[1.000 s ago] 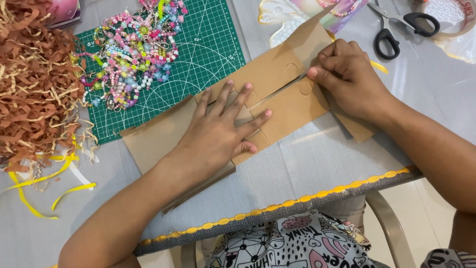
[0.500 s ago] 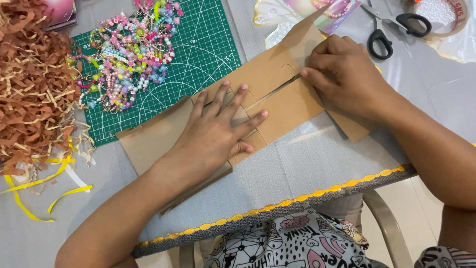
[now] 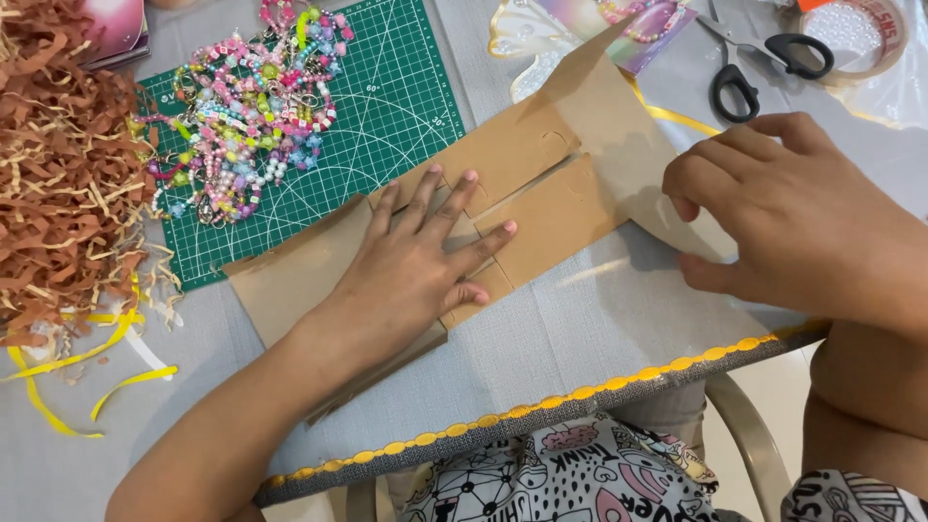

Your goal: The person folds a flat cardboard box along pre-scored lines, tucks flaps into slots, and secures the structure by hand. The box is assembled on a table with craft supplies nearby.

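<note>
We see a flat brown cardboard piece [image 3: 541,193] lying across the grey table [image 3: 580,338], its upper left part overlapping the lower right corner of the green cutting mat [image 3: 387,116]. We take the mat as our landmark.

The left hand [image 3: 416,275] lies palm down on the cardboard, just below the mat's lower right corner. Its fingers [image 3: 440,198] are spread apart and flat, pressing the sheet to the table; nothing is gripped. The fingertips reach a cut seam where two flaps of the cardboard meet.

The right hand [image 3: 783,213] sits well to the right of the mat, on the right end of the cardboard. Its fingers are curled together, knuckles up, thumb low on the sheet. We cannot tell whether they pinch the edge or only press it.

The cardboard is plain tan, unprinted, creased in places. A slit runs between two panels near the middle, with small notches showing. One pointed flap rises toward the top, right of the mat. A darker folded layer pokes out under the left wrist.

On the mat's upper left lies a heap of coloured beads [image 3: 246,106]. Left of the mat sits brown shredded paper [image 3: 58,184]. Black-handled scissors [image 3: 754,68] lie far right of the mat.
</note>
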